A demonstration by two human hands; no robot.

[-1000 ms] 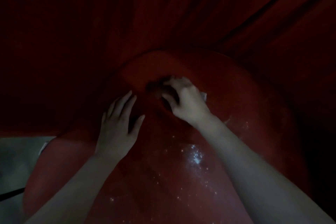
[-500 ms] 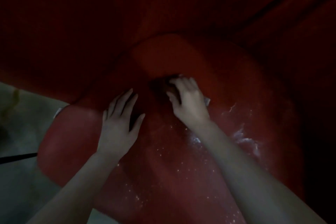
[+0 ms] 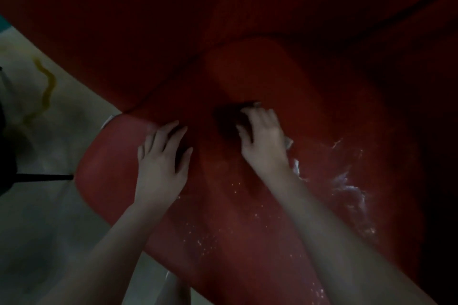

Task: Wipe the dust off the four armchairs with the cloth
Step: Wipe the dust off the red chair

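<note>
Fingers (image 3: 257, 117) of your right hand (image 3: 266, 142) are curling over the cloth (image 3: 288, 142), pressing it near the back edge of the armchair (image 3: 111, 168) seat. Your left hand (image 3: 161, 161) is lying flat, fingers spread, by the seat's left edge, with pale floor (image 3: 49, 205) beyond. White dust (image 3: 347, 186) is streaking the right side. The edge tag (image 3: 107, 121) is too dim to read.
</note>
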